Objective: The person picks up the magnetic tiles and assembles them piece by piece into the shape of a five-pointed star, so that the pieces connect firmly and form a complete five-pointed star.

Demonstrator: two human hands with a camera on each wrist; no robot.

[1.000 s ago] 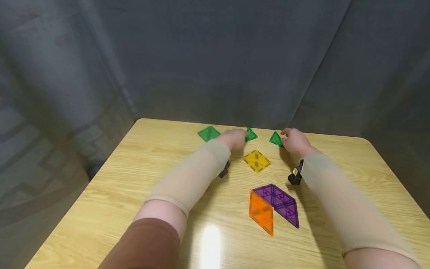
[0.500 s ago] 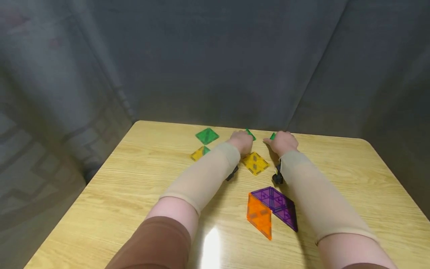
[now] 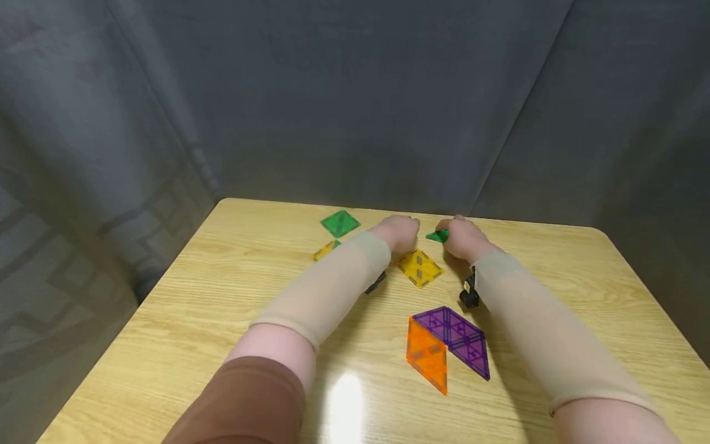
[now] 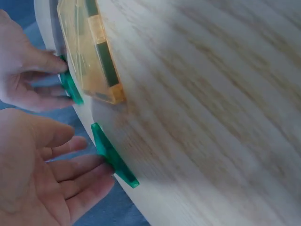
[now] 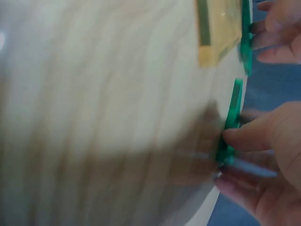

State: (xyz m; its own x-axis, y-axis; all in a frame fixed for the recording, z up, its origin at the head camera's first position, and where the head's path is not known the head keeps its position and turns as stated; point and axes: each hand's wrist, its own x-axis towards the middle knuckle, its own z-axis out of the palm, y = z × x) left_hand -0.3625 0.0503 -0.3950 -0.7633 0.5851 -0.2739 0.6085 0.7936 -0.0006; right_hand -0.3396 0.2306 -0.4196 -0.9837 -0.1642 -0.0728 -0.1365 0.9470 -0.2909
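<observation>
Near the far table edge, my right hand (image 3: 465, 238) pinches a green triangular magnetic tile (image 3: 438, 235). In the right wrist view the thumb lies on one face of this green tile (image 5: 230, 122), with fingers behind it. My left hand (image 3: 400, 232) is just left of it, its fingertips touching a second green tile (image 4: 113, 155); the thumb stands apart from that tile in the left wrist view. From the head this second tile is almost wholly hidden behind the hand. Right in front of both hands lies a yellow four-sided tile (image 3: 420, 269).
Closer to me, an orange tile (image 3: 427, 356) adjoins a strip of purple triangular tiles (image 3: 457, 336). A green diamond-shaped tile (image 3: 341, 223) lies back left. The left forearm partly covers a yellow-and-green piece (image 3: 325, 250). A grey curtain (image 3: 355, 111) hangs behind the table (image 3: 222, 277).
My right hand has moved left, and the green triangle at it has shifted left and tilted. My left hand has moved slightly right, covering most of its green tile from the head view.
</observation>
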